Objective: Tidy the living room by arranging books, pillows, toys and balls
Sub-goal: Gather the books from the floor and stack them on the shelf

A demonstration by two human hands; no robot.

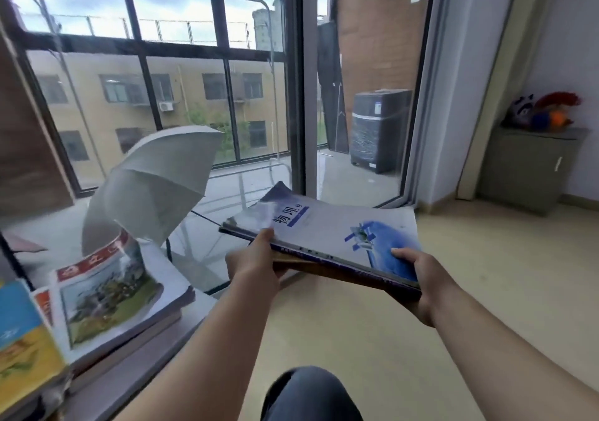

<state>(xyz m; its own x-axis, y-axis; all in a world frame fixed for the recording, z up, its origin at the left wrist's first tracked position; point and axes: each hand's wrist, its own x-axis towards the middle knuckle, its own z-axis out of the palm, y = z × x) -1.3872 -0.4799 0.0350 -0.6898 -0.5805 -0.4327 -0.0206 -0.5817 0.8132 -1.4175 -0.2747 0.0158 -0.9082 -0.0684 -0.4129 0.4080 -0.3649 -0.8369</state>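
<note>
Both hands, left hand [254,263] and right hand [418,278], pinch book stack [327,237] mid-frame; keep level, land squarely on lower-left books [107,294].

left hand [254,260], right hand [419,279], apparently gripping books [337,226]

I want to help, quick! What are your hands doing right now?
Left hand: holding the stack of books.
Right hand: holding the same stack.
</note>
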